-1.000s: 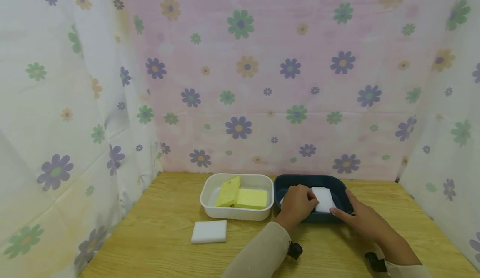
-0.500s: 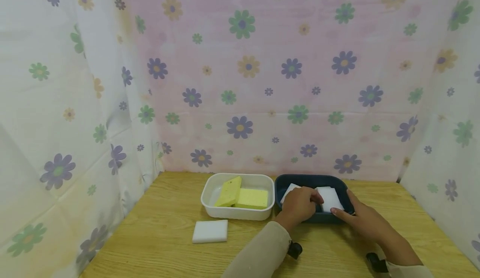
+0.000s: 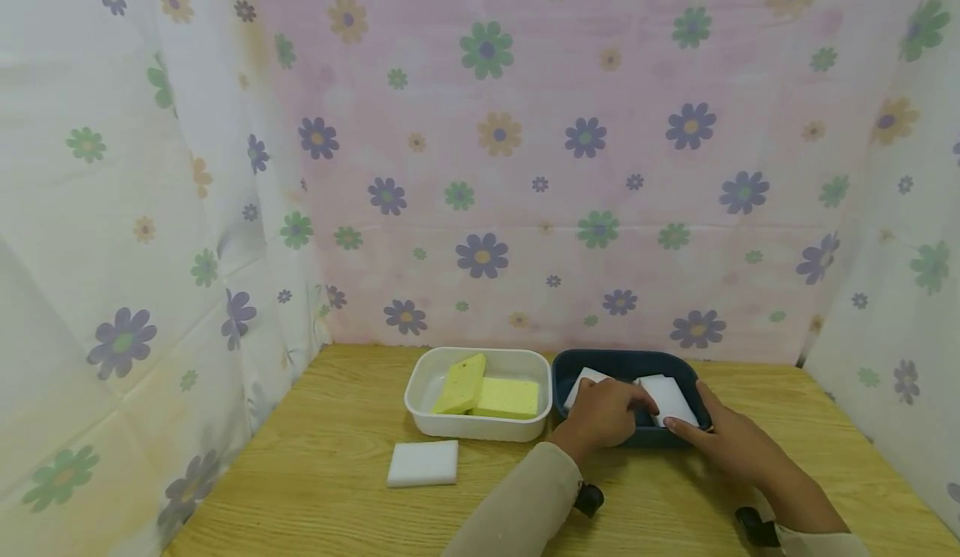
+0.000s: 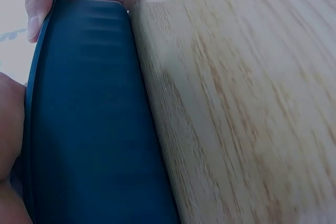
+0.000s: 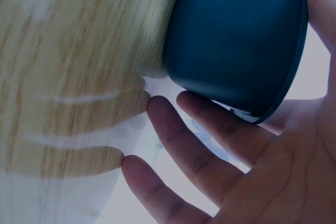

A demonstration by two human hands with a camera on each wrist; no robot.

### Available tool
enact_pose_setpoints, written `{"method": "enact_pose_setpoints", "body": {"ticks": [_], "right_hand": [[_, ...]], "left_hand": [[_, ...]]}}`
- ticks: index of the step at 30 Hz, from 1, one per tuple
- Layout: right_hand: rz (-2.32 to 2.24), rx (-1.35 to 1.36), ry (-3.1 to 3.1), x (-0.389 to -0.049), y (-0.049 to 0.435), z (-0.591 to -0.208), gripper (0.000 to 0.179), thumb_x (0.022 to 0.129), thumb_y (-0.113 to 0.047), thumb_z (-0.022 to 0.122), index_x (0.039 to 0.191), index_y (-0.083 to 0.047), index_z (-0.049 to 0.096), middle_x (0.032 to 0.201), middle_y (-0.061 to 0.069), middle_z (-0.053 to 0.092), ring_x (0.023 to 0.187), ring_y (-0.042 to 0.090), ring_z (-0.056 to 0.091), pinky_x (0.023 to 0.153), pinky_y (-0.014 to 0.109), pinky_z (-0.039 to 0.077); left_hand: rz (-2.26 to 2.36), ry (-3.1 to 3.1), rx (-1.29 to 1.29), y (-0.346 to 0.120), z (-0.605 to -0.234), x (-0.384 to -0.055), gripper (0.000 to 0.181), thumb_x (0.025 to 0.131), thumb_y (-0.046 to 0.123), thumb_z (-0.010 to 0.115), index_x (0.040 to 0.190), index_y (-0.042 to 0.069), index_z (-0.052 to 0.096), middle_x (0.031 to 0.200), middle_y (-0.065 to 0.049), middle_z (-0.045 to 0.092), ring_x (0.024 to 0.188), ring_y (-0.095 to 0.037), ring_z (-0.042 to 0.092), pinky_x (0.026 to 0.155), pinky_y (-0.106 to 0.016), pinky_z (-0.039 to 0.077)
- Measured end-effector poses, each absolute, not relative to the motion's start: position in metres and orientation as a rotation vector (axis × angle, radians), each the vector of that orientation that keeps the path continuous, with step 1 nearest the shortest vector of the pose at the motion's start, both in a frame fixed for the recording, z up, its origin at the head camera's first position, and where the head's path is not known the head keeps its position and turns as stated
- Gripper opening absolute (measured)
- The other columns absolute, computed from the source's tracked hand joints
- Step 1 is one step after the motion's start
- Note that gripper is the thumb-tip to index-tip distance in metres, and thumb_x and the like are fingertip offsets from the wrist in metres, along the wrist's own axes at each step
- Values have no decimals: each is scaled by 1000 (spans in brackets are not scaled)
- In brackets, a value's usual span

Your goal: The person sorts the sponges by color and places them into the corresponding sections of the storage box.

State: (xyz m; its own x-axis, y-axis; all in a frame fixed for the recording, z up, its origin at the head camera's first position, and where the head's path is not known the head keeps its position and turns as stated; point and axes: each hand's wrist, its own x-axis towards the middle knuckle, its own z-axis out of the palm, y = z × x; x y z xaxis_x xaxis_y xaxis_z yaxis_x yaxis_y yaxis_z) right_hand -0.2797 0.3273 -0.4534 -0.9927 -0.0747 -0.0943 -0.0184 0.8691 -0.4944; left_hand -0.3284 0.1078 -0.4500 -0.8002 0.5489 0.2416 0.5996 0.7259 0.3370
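Note:
In the head view a dark blue container (image 3: 626, 363) stands at the right of the table. It holds a white sponge (image 3: 670, 401) at its right end and another white piece (image 3: 592, 376) at its left, partly covered by a hand. Reaching over the front rim, my left hand (image 3: 603, 411) touches the left edge of the right-hand sponge with its fingers; its fingertips are partly hidden. My right hand (image 3: 738, 440) grips the container's right end, thumb over the rim. Fingers (image 5: 194, 153) lie along its outside in the right wrist view.
A white container (image 3: 477, 429) with two yellow sponges (image 3: 504, 396) stands directly left of the dark blue one. On the wooden table (image 3: 322, 474) in front lies a loose white sponge (image 3: 422, 463). Flowered cloth (image 3: 525, 207) hangs behind and at both sides.
The right-hand white sponge has shifted right and turned slightly inside the dark blue container. My left fingers have followed it rightward, uncovering more of the left white piece. My right hand stays in place.

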Motion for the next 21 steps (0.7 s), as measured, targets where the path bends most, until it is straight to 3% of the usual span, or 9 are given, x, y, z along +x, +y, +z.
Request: {"method": "enact_pose_setpoints", "body": {"ticks": [6, 10, 11, 16, 18, 21], "right_hand": [[-778, -64, 2921, -279, 326, -453, 119, 96, -76, 48, 162, 6, -6, 160, 43, 16, 139, 66, 32, 100, 75, 40], [-776, -63, 2916, -280, 327, -455, 118, 97, -76, 47, 162, 6, -7, 160, 43, 16, 139, 66, 33, 100, 75, 40], [-774, -63, 2917, -280, 327, -455, 118, 97, -76, 47, 162, 6, -7, 160, 43, 16, 138, 66, 33, 99, 75, 40], [-761, -58, 2925, -280, 326, -455, 119, 96, -77, 47, 162, 7, -5, 160, 43, 17, 138, 65, 35, 99, 74, 41], [-760, -60, 2926, -280, 326, -453, 119, 96, -77, 47, 162, 8, -5, 160, 43, 17, 138, 65, 35, 99, 74, 41], [-755, -61, 2929, -280, 326, -451, 119, 96, -77, 47, 162, 8, -5, 160, 43, 18, 138, 65, 36, 99, 75, 41]], "left_hand": [[-678, -2788, -844, 108, -452, -330, 35, 97, 15, 65, 106, 47, 76, 104, 30, 73, 102, 6, 65, 108, -41, 39], [-889, -2709, -819, 103, -456, -334, 30, 97, 18, 65, 112, 41, 77, 110, 27, 72, 112, -1, 66, 117, -51, 35], [-953, -2685, -822, 101, -457, -335, 29, 98, 18, 64, 115, 38, 77, 105, 24, 75, 105, -6, 69, 116, -51, 37], [-1016, -2588, -832, 88, -453, -335, 29, 99, 18, 62, 120, 31, 78, 110, 18, 75, 110, -13, 67, 114, -49, 41], [-947, -2585, -834, 81, -450, -335, 27, 99, 22, 63, 120, 31, 77, 122, 19, 72, 124, -11, 62, 115, -50, 41], [-861, -2615, -853, 71, -445, -336, 25, 101, 34, 63, 123, 34, 75, 131, 17, 69, 130, -12, 59, 114, -50, 42]]}}
